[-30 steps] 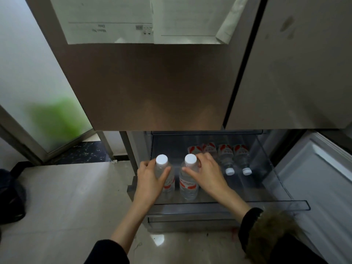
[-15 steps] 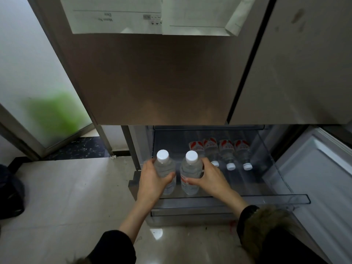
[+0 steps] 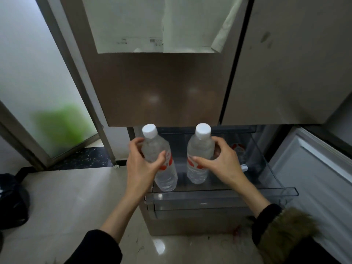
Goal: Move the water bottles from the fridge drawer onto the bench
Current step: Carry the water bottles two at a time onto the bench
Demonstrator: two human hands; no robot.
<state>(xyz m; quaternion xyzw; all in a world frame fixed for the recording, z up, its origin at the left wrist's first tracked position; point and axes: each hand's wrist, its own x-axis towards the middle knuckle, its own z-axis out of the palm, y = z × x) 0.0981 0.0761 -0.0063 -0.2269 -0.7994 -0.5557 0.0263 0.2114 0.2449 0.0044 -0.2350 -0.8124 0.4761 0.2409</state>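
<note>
Above the pulled-out clear fridge drawer (image 3: pixel 219 195), the left hand (image 3: pixel 142 168) has its grip clamped round the upper body of one water bottle (image 3: pixel 162 164), thumb across the front, fingers behind. This bottle tilts, its white cap toward the fridge door, its base over the drawer's front left corner. The right hand (image 3: pixel 222 164) has its grip clamped round a second water bottle (image 3: pixel 199 159), which stands nearly upright over the drawer's middle. Further bottles (image 3: pixel 240 155) lie on the drawer's floor behind the right hand, mostly hidden. Left of the drawer, a dark bag (image 3: pixel 11 201) sits on the tiled floor.
</note>
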